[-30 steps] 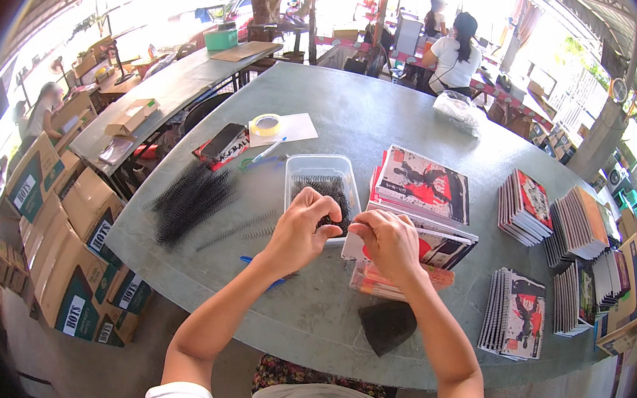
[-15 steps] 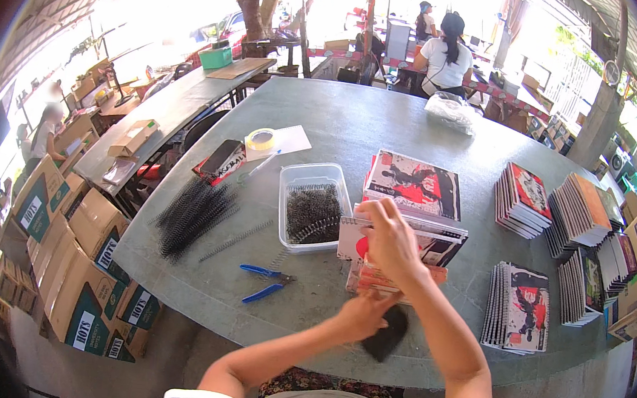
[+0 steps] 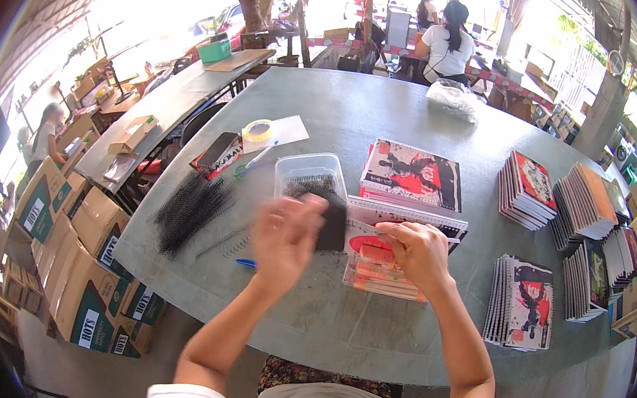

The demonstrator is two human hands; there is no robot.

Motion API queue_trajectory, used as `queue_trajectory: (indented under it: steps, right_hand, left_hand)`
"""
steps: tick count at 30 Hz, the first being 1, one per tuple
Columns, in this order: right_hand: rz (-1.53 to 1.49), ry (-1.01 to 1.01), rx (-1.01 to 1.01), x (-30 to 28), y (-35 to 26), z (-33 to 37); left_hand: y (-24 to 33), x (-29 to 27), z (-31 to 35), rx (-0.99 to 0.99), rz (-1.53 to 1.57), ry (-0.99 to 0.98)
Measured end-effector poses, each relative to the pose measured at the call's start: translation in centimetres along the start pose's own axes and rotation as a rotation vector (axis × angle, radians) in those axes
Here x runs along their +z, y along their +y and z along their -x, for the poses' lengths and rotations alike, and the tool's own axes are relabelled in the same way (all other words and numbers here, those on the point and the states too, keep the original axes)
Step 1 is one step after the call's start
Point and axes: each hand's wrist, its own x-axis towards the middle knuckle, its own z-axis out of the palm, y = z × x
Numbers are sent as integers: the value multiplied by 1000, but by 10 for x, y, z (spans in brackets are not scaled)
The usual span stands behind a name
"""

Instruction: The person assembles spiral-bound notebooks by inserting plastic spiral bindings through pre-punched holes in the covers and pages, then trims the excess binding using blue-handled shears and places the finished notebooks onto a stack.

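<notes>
Notebook (image 3: 364,243), red oval on white face: located on the counter (image 3: 366,343), at the right hand (image 3: 416,257), just beyond a clear pack (image 3: 383,279). Right fingers are drawn together at the notebook's upper edge; a firm pinch cannot be confirmed. Left hand (image 3: 285,238) is above the counter, in front of the tub (image 3: 291,168). Its fingers are blurred and seem partly spread; a black pad (image 3: 334,224) is just beside them, and whether they grip it cannot be told. Step in hand, as judged: the right hand steadies the notebook while the left handles the pad. Any next move appears to call for a steady right hold and left-hand clearance from the tub and pliers (image 3: 245,262).
</notes>
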Motion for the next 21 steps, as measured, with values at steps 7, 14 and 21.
queue_trajectory:
  steps: [7, 14, 21]
  right_hand:
    - [18, 76, -38, 2, -2, 5]
    - [-17, 99, -55, 6, 2, 14]
    - [-63, 29, 212, -44, 26, 21]
  left_hand:
    - [10, -2, -10, 68, 63, -123]
    - [18, 8, -11, 95, 87, -167]
    - [23, 13, -24, 73, 192, -362]
